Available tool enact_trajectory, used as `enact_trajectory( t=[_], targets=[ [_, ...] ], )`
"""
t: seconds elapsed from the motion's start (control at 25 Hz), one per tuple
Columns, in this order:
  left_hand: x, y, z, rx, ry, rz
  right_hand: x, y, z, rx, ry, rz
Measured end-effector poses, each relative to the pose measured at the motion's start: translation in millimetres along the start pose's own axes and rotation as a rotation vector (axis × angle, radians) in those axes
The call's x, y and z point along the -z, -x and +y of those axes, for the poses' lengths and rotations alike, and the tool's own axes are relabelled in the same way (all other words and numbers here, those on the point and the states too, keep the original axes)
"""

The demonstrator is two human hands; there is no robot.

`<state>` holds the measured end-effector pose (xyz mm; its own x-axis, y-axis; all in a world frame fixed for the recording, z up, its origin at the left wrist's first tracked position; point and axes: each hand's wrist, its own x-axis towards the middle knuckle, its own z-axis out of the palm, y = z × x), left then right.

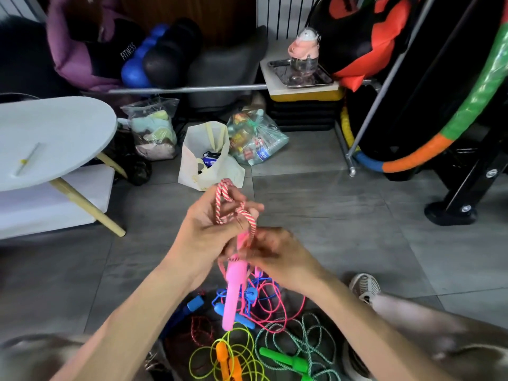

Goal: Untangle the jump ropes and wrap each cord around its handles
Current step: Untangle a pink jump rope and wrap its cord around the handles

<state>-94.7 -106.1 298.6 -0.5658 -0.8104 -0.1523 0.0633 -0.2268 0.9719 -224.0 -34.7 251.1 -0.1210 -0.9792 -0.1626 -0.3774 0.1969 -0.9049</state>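
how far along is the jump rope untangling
Early. Nothing looks finished. In hand: the left hand grips loops of the red-and-white striped cord, and the right hand works near the pink plastic handles. Left: the blue-handled rope, the orange-handled yellow rope and the green-handled rope lie loose on the floor.

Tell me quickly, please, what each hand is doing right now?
Left hand: grips the red-and-white cord.
Right hand: blurred, fingers at the pink handle; grip cannot be told.
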Motion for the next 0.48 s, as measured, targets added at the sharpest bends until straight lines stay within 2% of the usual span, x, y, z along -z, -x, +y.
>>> enact_trajectory(
  t=[0.12,0.24,0.32,0.44,0.48],
  targets=[
    [21,-15,1,0.005,-0.019,0.183,7,1,-6,0.128,0.162,0.277],
    [25,-24,-6,0.044,-0.083,0.285,-2,1,-4,0.145,0.052,0.356],
    [21,-24,-18,0.115,-0.1,0.262,-8,-5,-3,0.032,-0.249,0.381],
    [13,-21,-41,0.182,-0.145,0.217,2,-13,-6,-0.16,-0.93,0.429],
    [10,-20,-45,0.23,-0.112,0.228,6,-13,-7,-0.185,-1.047,0.421]
  ],
)
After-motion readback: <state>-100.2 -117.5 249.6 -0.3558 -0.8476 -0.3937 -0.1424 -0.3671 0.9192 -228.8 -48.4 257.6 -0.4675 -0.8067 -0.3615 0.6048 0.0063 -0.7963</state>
